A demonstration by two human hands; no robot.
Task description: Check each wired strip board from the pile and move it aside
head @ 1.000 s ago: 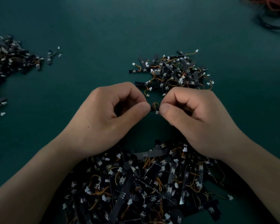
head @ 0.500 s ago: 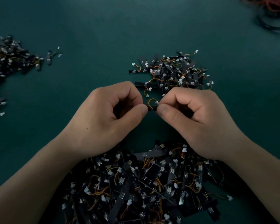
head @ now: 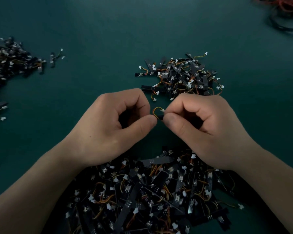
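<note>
Board [head: 160, 117], its orange wire looping above, sits mid-frame, pinched between the left hand [head: 112, 127] and right hand [head: 205, 127], fingers curled. Big pile [head: 142, 196] lies below; smaller pile [head: 181, 76] above.

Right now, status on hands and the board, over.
Left hand and right hand both pinch one strip board, wire looped up. Big pile nearside; smaller pile just beyond.
</note>
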